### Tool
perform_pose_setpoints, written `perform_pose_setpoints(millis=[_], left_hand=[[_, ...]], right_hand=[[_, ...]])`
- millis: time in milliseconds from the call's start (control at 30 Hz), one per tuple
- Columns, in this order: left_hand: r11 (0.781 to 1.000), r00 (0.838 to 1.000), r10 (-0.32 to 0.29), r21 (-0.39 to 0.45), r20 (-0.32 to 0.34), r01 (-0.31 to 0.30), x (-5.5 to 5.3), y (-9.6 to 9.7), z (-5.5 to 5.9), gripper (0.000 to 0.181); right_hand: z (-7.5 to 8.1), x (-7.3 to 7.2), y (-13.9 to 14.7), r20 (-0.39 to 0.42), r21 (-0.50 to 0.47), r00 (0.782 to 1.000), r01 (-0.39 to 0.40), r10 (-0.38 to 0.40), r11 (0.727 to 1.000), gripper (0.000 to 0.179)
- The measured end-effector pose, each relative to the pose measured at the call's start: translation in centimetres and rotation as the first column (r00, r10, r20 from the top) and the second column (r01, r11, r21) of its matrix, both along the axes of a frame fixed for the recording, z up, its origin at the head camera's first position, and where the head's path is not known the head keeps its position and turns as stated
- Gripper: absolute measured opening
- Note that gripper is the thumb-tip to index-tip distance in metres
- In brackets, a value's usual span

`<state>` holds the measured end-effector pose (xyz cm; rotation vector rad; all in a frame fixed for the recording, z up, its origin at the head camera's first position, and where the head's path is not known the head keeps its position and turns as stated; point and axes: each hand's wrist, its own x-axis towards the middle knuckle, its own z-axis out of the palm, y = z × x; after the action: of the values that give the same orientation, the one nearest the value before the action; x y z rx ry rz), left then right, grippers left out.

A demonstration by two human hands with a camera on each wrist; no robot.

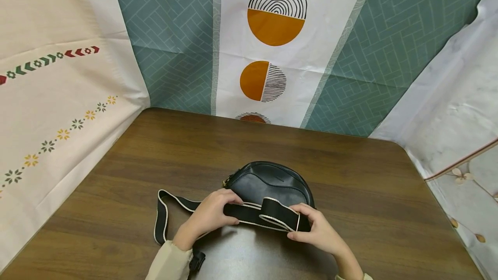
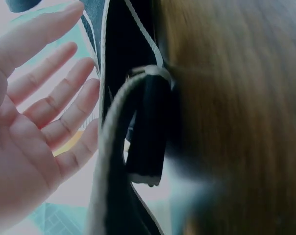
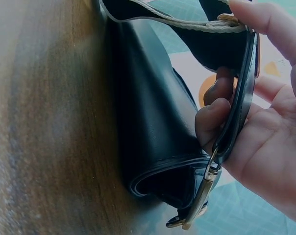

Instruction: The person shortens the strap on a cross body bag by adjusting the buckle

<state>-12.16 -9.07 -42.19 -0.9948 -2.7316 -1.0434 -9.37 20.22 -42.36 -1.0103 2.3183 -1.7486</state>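
A black half-round bag [image 1: 268,180] lies on the wooden table. Its wide black strap with white edges [image 1: 249,216] runs in front of it and is folded into a loop at the right. My left hand [image 1: 212,213] is at the strap's middle; in the left wrist view its fingers [image 2: 60,105] are fairly straight beside the strap. My right hand [image 1: 317,230] pinches the strap at its folded right end. In the right wrist view, the thumb is by a small gold buckle [image 3: 229,18], with fingertips curled behind a leather tab [image 3: 241,98] and a gold clasp [image 3: 202,196] hanging below.
The strap's slack bends over the brown table [image 1: 373,193] to the left. A dark object [image 1: 197,261] sits by my left sleeve. Patterned cloths [image 1: 175,46] hang along the table's back and sides.
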Motion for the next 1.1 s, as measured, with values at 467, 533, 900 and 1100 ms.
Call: perform_pose_setpoints(millis=[467, 533, 900, 1100], left_hand=[[0.993, 0.998, 0.047, -0.104, -0.048, -0.052, 0.03, 0.26, -0.09, 0.049], [0.992, 0.997, 0.04, -0.115, -0.063, -0.047, 0.0, 0.39, -0.07, 0.048], [0.987, 0.994, 0.02, -0.154, -0.107, -0.037, -0.01, 0.55, 0.15, 0.037], [0.99, 0.991, 0.028, -0.135, -0.132, -0.046, 0.1, 0.35, 0.43, 0.036]], right_hand=[[0.0, -0.01, 0.05, 0.018, -0.006, 1.0, -0.01, 0.01, 1.0, 0.04], [-0.02, -0.02, 0.09, 0.022, -0.01, 1.0, -0.012, 0.012, 1.0, 0.04], [0.01, -0.07, 0.18, 0.061, -0.015, 0.998, -0.01, 0.011, 1.0, 0.041], [0.07, 0.04, 0.17, 0.085, -0.008, 0.996, 0.003, -0.003, 1.0, 0.04]])
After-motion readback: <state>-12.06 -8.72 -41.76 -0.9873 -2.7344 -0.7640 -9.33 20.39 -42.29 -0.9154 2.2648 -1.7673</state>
